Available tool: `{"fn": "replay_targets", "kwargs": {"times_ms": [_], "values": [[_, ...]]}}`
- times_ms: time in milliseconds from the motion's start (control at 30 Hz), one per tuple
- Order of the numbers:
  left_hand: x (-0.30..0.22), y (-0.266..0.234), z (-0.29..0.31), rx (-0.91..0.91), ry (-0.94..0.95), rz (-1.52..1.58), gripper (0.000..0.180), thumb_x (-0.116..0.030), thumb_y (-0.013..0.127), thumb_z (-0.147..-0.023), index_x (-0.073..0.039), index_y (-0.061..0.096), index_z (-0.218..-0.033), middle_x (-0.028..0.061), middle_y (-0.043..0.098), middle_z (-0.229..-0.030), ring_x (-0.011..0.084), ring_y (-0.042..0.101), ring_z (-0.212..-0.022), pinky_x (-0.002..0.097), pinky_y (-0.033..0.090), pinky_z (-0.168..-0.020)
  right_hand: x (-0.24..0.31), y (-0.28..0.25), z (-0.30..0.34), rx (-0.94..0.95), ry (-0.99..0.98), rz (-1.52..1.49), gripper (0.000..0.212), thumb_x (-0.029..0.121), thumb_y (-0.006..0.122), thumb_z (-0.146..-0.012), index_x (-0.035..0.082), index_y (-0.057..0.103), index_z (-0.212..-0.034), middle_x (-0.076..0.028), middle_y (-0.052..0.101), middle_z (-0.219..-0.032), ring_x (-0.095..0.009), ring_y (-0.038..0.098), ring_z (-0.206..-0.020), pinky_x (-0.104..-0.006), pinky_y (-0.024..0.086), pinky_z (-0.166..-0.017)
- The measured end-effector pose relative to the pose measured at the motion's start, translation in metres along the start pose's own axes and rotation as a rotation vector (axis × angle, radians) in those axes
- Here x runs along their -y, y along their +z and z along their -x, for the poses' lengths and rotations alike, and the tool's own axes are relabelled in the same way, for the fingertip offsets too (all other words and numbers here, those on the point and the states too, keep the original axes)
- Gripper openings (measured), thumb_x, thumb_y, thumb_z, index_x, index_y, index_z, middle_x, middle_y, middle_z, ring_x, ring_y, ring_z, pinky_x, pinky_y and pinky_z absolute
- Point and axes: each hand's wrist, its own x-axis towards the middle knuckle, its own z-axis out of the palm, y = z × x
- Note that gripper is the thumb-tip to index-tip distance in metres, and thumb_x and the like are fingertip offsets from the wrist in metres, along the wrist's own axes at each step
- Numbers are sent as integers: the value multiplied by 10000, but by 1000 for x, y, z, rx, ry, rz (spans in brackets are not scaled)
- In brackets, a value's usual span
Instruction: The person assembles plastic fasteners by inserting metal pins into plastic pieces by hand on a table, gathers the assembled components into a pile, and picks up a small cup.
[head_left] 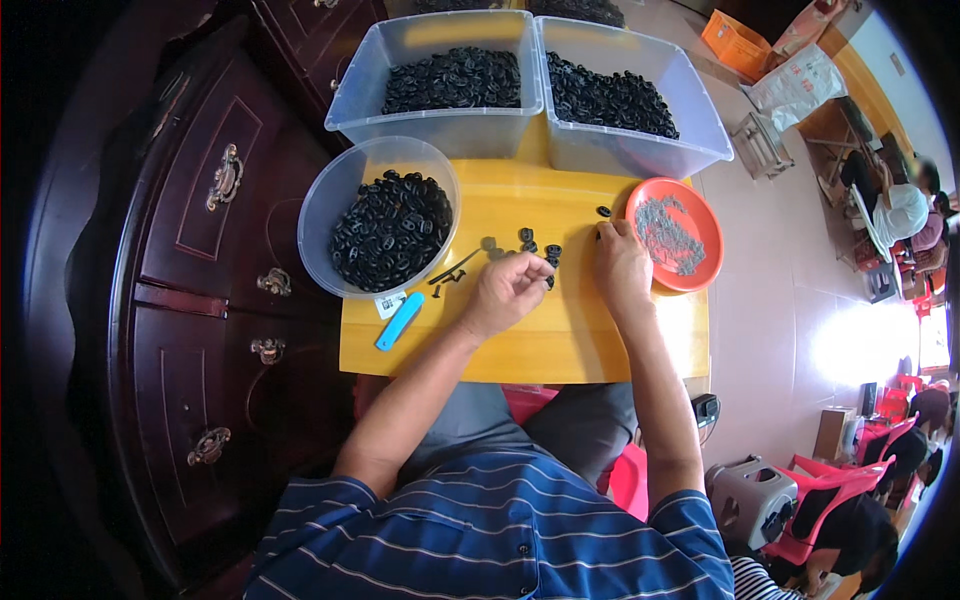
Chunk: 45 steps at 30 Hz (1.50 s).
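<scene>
My left hand (508, 294) is over the middle of the yellow table, its fingers curled in a pinch. A small black plastic piece (550, 283) shows at its fingertips. Just beyond lie several more black pieces (528, 238), oval where their shape can be made out. Beside the red-orange plate (714, 232), my right hand (624, 264) has its fingers pressed together and pointing down. A dark bit shows at those fingertips, too small to name. One loose black oval piece (604, 211) lies just past them. Tiny grey metal parts (668, 234) are heaped in the plate.
A round clear tub (312, 225) of black pieces stands at the left, with two rectangular clear bins (430, 128) behind. A light-blue tool handle (400, 321), a white label and dark pins (437, 291) lie near the tub. Dark drawers (205, 190) border the left. Other people sit far right.
</scene>
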Motion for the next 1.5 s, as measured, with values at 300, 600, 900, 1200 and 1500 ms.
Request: {"fn": "replay_targets", "kwargs": {"times_ms": [300, 600, 900, 1200, 1500], "values": [[1, 0, -1, 11, 33, -43, 127, 39, 643, -938, -8, 675, -1051, -42, 669, -890, -10, 584, -733, 178, 499, -661, 4, -7, -1, 147, 120, 58, 220, 237, 639, -953, 25, 613, -1010, -198, 672, -1076, -390, 693, -935, -513, 565, -792], [1, -1, -2, -63, -25, 169, 195, 73, 620, -907, 6, 640, -1089, -2, 661, -932, 40, 618, -821, 206, 521, -740, 6, 5, 41, 171, 314, -1097, 176, 167, 705, -970, 35, 589, -962, -35, 650, -731, -137, 640, -667, -300, 504, -589], [-5, -2, -3, -82, -54, 224, 223, 81, 600, -902, 14, 633, -1112, 8, 658, -945, 42, 616, -838, 200, 510, -734, 36, 16, 68, 84, 245, -1493, 235, 30, 632, -1001, 18, 583, -1231, -4, 631, -873, -76, 588, -734, -227, 473, -672], [-3, 0, -3, -76, -16, 167, 206, 82, 608, -899, 24, 640, -1094, 16, 663, -940, 51, 626, -838, 206, 520, -730, 40, 14, 68, 95, 253, -1492, 257, 8, 613, -1001, -7, 624, -1257, -12, 620, -870, -88, 581, -744, -234, 470, -688], [-2, 1, -4, -86, 7, 109, 190, 81, 612, -900, 27, 639, -1080, 23, 670, -932, 57, 636, -837, 212, 528, -728, 39, 19, 70, 123, 222, -1513, 226, 26, 607, -1018, 24, 630, -1243, -18, 697, -986, -54, 592, -787, -215, 482, -692]]}}
